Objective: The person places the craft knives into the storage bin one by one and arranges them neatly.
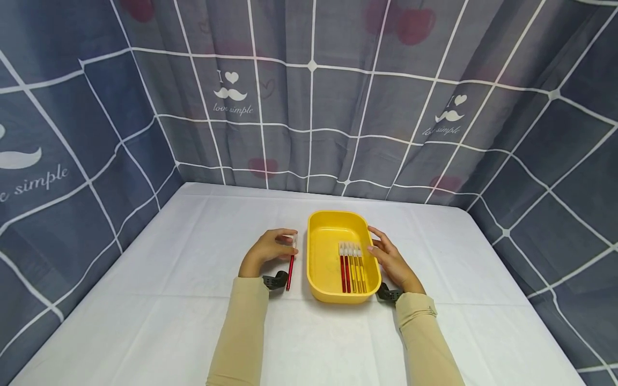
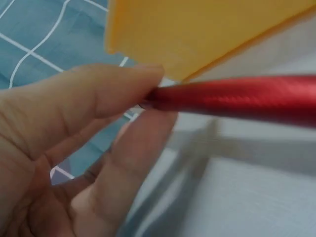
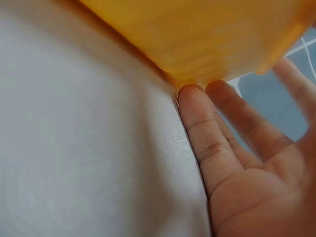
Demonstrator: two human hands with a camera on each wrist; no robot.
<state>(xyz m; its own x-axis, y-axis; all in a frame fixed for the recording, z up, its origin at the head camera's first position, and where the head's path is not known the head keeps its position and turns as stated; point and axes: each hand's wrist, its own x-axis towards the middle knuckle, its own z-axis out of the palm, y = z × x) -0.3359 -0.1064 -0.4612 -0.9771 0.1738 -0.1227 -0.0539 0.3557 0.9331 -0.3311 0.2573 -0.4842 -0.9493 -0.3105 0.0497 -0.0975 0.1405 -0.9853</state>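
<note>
My left hand (image 1: 271,246) pinches a slim red metallic pen-shaped tool (image 1: 290,272) near its clear-capped end, between thumb and fingertips. Its red barrel (image 2: 237,98) points back toward the wrist, just left of a yellow plastic bin (image 1: 321,279). Inside that bin, similar capped tools lie side by side along the right: two red ones (image 1: 345,274) and several yellow ones (image 1: 358,274). At the bin's right side, my right hand (image 1: 393,261) rests its fingertips against the outer wall, fingers mostly extended (image 3: 210,133).
A white cloth covers the table (image 1: 193,321) under the bin. Grey-blue checked curtains (image 1: 285,107) rise along the back and both sides of the table. Dark wrist straps (image 1: 276,280) sit below both hands.
</note>
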